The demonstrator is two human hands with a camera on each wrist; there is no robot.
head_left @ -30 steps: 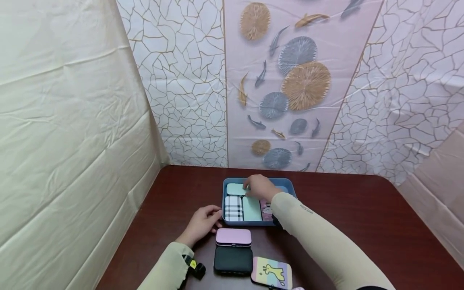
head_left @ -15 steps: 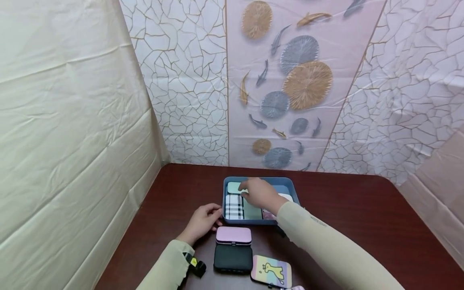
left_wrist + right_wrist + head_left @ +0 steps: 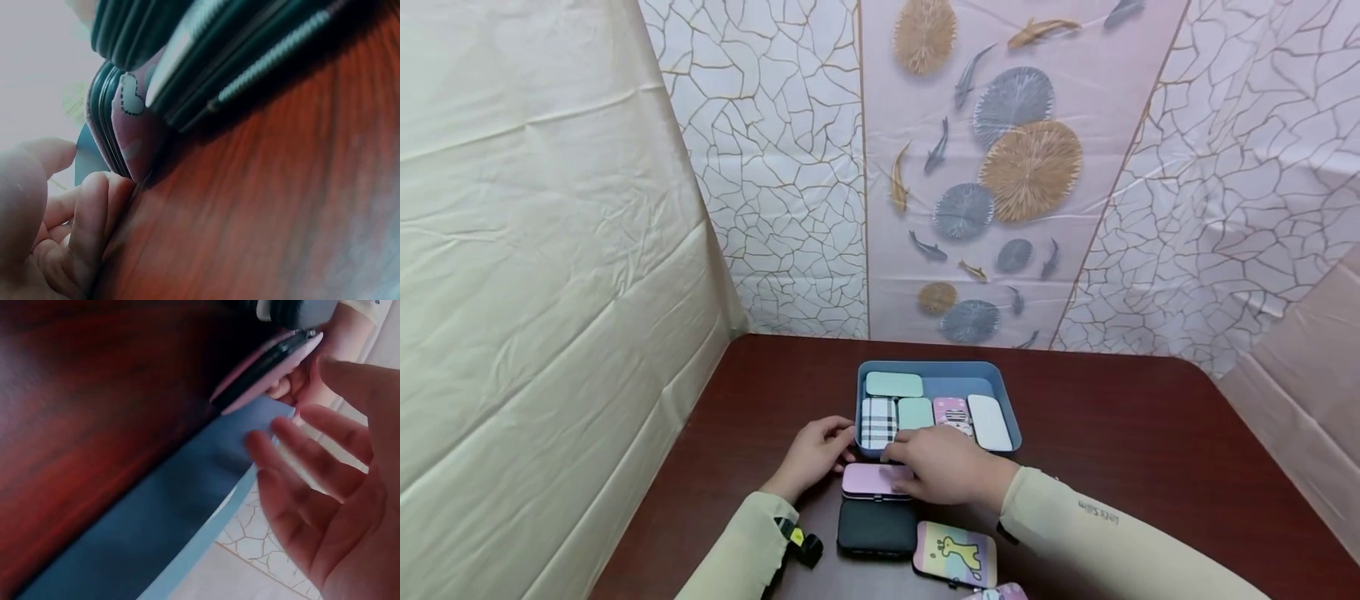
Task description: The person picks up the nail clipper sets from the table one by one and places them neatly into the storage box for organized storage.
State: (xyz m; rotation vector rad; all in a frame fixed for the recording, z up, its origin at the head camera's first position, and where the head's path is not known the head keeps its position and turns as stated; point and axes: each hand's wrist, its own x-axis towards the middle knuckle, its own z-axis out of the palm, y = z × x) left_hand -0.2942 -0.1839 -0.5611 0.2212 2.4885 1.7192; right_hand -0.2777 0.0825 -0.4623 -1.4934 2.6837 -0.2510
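one dark red-brown table (image 3: 1112,433) carries it all. on it sits a blue tray (image 3: 958,387), shallow, with rounded corners and a raised rim. the right hand (image 3: 951,467) stretches over the right end of the pink case (image 3: 867,478), back uppermost, fingers parted and gently bent, gripping nothing; contact is unclear. the left hand (image 3: 811,454) lies by the tray's near left corner, fingers relaxed and holding nothing; whether they touch the tray i cannot tell. the pink case lies flat between the tray and a black case (image 3: 877,528), smooth and pale on top, dark along its seam. a giraffe-printed case (image 3: 955,554) lies right of the black one. inside the tray, plaid, mint, pink-patterned and white cases stand in one row, another mint case (image 3: 894,384) lying crosswise behind. smallest is the pink case's front clasp (image 3: 878,497).
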